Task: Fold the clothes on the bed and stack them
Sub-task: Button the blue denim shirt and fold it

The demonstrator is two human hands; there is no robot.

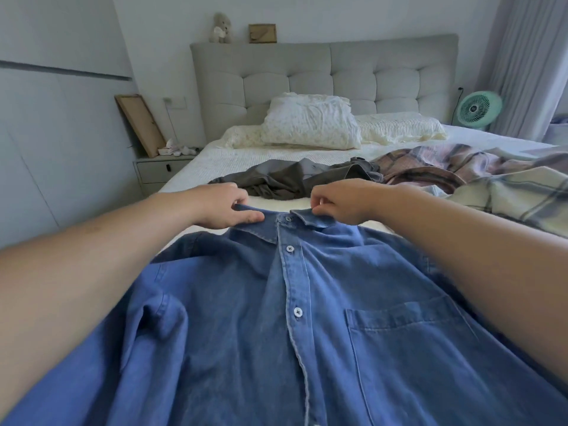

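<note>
A blue denim shirt (276,318) lies buttoned and face up across the near part of the bed (215,161), its collar pointing away from me. My left hand (222,207) pinches the left side of the collar. My right hand (341,204) pinches the right collar tip. Beyond the collar lies a crumpled dark grey garment (295,178). To the right are a pink plaid shirt (430,167) and a cream plaid shirt (516,192), both unfolded.
Pillows (310,124) and a folded cream blanket (399,127) rest against the padded headboard (322,75). A nightstand (159,169) with a leaning frame stands at the left, a green fan (478,109) at the right by the curtain.
</note>
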